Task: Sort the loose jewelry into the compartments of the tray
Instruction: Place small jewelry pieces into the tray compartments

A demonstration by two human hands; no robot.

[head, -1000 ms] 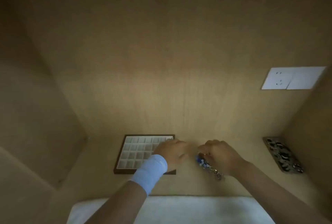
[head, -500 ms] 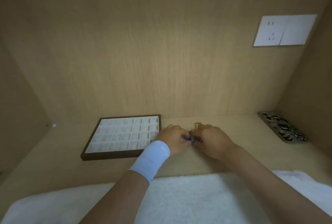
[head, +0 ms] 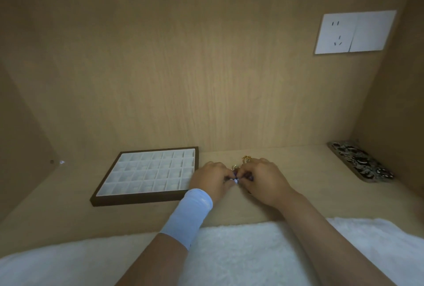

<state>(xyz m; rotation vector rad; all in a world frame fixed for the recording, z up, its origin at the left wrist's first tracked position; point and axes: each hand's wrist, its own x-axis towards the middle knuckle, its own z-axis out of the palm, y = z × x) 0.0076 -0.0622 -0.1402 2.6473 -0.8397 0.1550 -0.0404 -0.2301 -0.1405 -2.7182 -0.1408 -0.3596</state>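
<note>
— On the shelf, between the white towel at the near edge and the back wall, where do we stand with the sorting?

— We find the tray lying flat to the left; the compartments that show look empty. Just right of it, the left hand and the right hand meet. The fingers of both are curled in narrow, pinching the jewelry, a small cluster held low over the wood. One gold piece shows just beyond the right knuckles; we cannot tell whether it joins the cluster.

— How do we perform this step correctly?

— We judge the step to be separation. Steady the bulk with one hand and draw a single piece free with the other, slowly, so chains do not knot tighter. Work low, so a dropped piece does not roll away. Then carry that piece left, one piece per compartment.

— Any markings to record?

— None legible. The wall socket, the wristband and the patterned case at far right show no readable writing.
</note>
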